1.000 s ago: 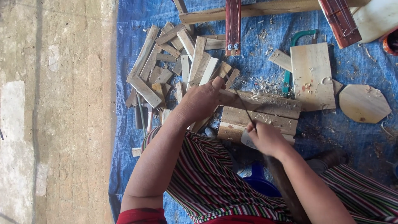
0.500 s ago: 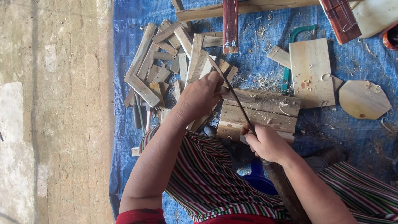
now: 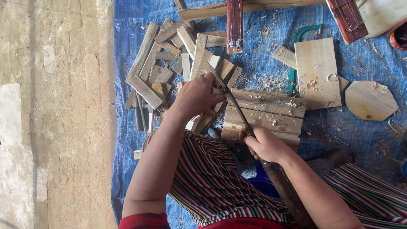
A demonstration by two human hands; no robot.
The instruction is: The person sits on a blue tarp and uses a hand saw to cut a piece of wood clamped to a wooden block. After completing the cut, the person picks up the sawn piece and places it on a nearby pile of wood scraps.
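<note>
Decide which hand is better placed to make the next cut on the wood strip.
Right: the right hand grips the knife over the wood strip; the left hand only steadies it.

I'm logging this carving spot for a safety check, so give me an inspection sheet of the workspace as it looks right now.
Surface: blue plastic tarp on a bare concrete floor, strewn with wood shavings.
Job's things: long thin knife blade lying across a small wooden strip, over a chunky wooden block.
Clutter: heap of cut wooden slats; flat wooden board; octagonal wooden plate; green saw frame.
Grippers: left hand fingers hold the strip; right hand grips the knife handle.
Cables: nothing seen.
Surroundings: striped cloth over the person's lap.
</note>
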